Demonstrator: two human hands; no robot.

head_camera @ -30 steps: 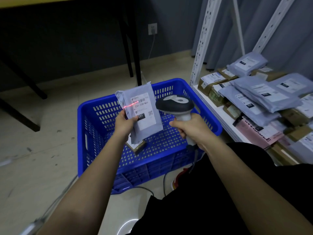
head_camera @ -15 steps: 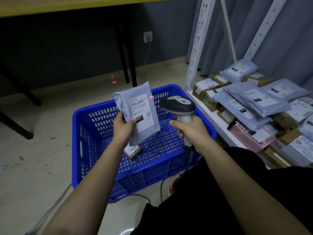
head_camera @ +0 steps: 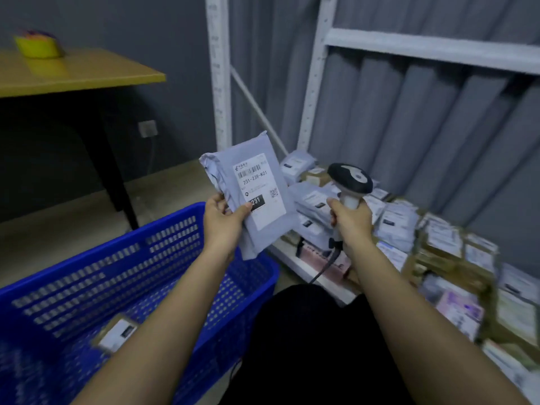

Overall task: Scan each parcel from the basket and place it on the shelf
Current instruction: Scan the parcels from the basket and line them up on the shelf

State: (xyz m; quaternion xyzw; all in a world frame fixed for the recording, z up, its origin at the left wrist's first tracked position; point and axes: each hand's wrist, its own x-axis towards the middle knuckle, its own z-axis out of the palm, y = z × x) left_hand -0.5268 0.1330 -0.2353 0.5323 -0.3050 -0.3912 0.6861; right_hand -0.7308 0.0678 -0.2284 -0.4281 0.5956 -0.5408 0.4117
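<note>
Head view shows our left hand [head_camera: 223, 222] pinching a flat grey plastic mailer parcel [head_camera: 251, 194] by its lower left edge, thumb on the white label, held upright above the far right corner of the blue slotted plastic basket [head_camera: 122, 267]. Our right hand [head_camera: 352, 220] is curled round the handle of a black-and-white handheld barcode scanner [head_camera: 350, 179], just right of the parcel. Behind both, the white metal shelf [head_camera: 304, 266] is crowded with parcels; one small brown box [head_camera: 115, 336] lies in the basket.

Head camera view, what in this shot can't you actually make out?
- Small box in the blue basket: label blurred by motion.
- Grey parcel: small print under the barcode too small; the left hand covers its lower left edge.
- Shelf parcels: labels blurred, cut off at right edge.
</note>
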